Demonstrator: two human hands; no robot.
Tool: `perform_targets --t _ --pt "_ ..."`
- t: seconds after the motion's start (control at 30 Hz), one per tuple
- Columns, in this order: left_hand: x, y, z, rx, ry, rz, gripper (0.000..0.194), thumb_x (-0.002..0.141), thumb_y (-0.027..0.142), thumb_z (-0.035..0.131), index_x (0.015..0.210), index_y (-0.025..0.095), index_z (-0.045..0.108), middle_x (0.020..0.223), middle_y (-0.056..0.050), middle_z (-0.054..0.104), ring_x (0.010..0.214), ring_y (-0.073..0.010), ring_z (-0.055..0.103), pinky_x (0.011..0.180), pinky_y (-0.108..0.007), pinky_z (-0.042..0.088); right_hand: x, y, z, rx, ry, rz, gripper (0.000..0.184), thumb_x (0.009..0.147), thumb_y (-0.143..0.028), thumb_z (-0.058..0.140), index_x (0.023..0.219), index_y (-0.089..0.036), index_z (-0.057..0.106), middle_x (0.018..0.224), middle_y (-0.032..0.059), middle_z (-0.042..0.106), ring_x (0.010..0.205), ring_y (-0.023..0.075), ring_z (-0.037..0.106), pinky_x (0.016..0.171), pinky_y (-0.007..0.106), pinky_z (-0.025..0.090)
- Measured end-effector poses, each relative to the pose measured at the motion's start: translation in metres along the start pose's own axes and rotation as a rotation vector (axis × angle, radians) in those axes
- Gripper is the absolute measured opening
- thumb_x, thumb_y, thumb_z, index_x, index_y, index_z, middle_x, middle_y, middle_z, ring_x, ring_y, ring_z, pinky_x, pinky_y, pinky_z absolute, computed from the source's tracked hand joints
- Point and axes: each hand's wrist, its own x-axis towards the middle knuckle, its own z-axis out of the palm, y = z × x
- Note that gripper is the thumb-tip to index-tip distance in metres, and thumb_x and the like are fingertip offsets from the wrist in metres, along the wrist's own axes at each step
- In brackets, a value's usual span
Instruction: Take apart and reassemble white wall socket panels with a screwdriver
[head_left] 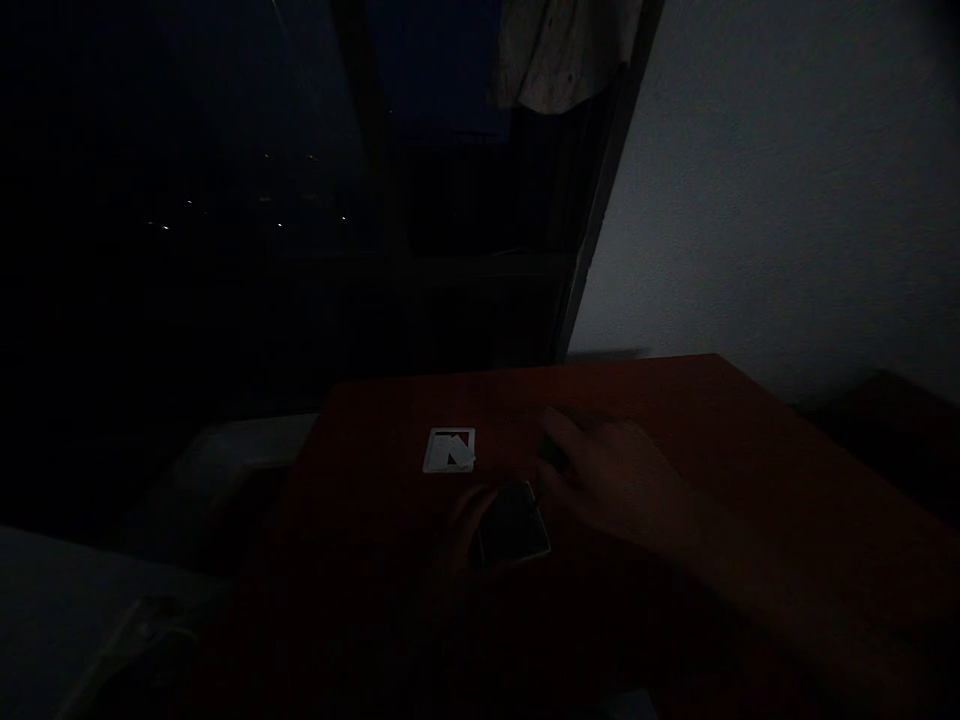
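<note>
In the dim head view, my left hand [459, 528] is closed around the left side of a dark, flat, squarish object [516, 525] with a thin pale rim. What kind of object it is, the darkness hides. Just to its upper right, my right hand [600, 465] is curled, thumb and fingers bent toward each other. A small dark shape [553, 455] shows between them, too dark to name. Beyond my left hand, a white square frame [426, 465] lies flat on the reddish-brown table, with pale slips [459, 452] lying across it.
The table [675, 400] reaches toward a dark window [450, 200] with small lights outside. A pale cloth [562, 60] hangs at the window's top right. A light wall [772, 200] stands at the right. Some pale, unclear items [142, 630] are at lower left.
</note>
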Motion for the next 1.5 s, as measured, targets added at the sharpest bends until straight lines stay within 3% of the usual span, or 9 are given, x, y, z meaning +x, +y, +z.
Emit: perform_targets --t 0.1,0.27,0.47,0.57,0.67,0.9,1.1,1.37,1.5 --pt "0.000 -0.001 0.000 -0.011 -0.008 0.010 0.071 0.077 0.044 0.066 0.140 0.026 0.038 0.145 -0.009 0.037 0.131 -0.0298 0.039 0.108 -0.045 0.036 0.001 0.000 -0.001 -0.115 0.004 0.099 0.036 0.092 -0.040 0.041 0.118 -0.017 0.052 0.089 0.0111 0.068 0.068 0.0246 0.065 0.055 0.032 0.042" --pt "-0.001 -0.005 0.003 -0.010 0.008 0.022 0.070 0.077 0.039 0.068 0.140 0.028 0.037 0.146 -0.007 0.035 0.131 -0.0291 0.039 0.108 -0.046 0.035 -0.004 0.004 -0.002 0.124 0.036 -0.098 0.043 0.088 -0.017 0.040 0.132 -0.017 0.040 0.119 0.0115 0.061 0.092 0.0204 0.063 0.072 0.031 0.046" --pt "0.000 -0.003 0.002 -0.013 0.010 0.017 0.071 0.077 0.040 0.068 0.140 0.026 0.037 0.145 -0.008 0.037 0.130 -0.0292 0.039 0.108 -0.045 0.036 0.000 0.003 0.001 -0.106 0.015 0.090 0.038 0.096 -0.045 0.035 0.111 -0.017 0.055 0.085 0.0093 0.069 0.066 0.0228 0.065 0.055 0.030 0.041" --pt "0.000 -0.006 0.002 -0.014 0.013 0.054 0.073 0.077 0.042 0.068 0.140 0.026 0.036 0.144 -0.008 0.037 0.130 -0.0276 0.040 0.108 -0.043 0.036 -0.001 0.004 0.002 0.022 0.047 -0.004 0.034 0.093 -0.029 0.040 0.123 -0.018 0.048 0.104 0.0108 0.067 0.079 0.0219 0.065 0.063 0.031 0.044" --pt "0.000 -0.008 0.003 -0.012 0.007 0.050 0.072 0.078 0.040 0.068 0.141 0.027 0.034 0.146 -0.008 0.035 0.131 -0.0274 0.038 0.108 -0.042 0.036 -0.003 0.005 0.002 0.159 0.067 -0.113 0.047 0.086 -0.017 0.044 0.133 -0.018 0.039 0.119 0.0108 0.061 0.094 0.0207 0.063 0.074 0.031 0.046" --pt "-0.001 -0.003 0.001 0.036 -0.003 0.027 0.072 0.080 0.043 0.065 0.142 0.027 0.033 0.147 -0.008 0.035 0.132 -0.0295 0.037 0.109 -0.046 0.034 0.001 0.002 0.004 -0.105 0.032 0.074 0.039 0.095 -0.044 0.037 0.121 -0.018 0.051 0.089 0.0086 0.069 0.069 0.0238 0.066 0.054 0.030 0.039" --pt "-0.002 0.002 -0.001 0.032 -0.016 0.013 0.070 0.083 0.046 0.061 0.143 0.028 0.031 0.149 -0.007 0.032 0.133 -0.0278 0.037 0.109 -0.045 0.035 -0.003 0.003 0.004 0.135 0.053 -0.074 0.049 0.086 -0.021 0.044 0.135 -0.016 0.037 0.112 0.0119 0.064 0.087 0.0219 0.063 0.067 0.032 0.044" --pt "-0.002 0.002 0.000 0.023 -0.008 0.011 0.070 0.082 0.049 0.061 0.143 0.026 0.034 0.149 -0.008 0.033 0.133 -0.0299 0.036 0.109 -0.047 0.034 0.000 -0.004 0.006 -0.132 0.057 0.083 0.037 0.092 -0.045 0.042 0.113 -0.018 0.055 0.083 0.0087 0.068 0.063 0.0225 0.063 0.050 0.029 0.035" --pt "-0.003 0.004 -0.001 0.006 -0.024 0.007 0.070 0.082 0.045 0.063 0.143 0.028 0.033 0.149 -0.007 0.032 0.134 -0.0290 0.035 0.110 -0.046 0.034 -0.005 -0.003 0.003 0.084 0.056 -0.043 0.041 0.088 -0.026 0.045 0.128 -0.016 0.043 0.108 0.0124 0.065 0.086 0.0232 0.063 0.064 0.032 0.044"
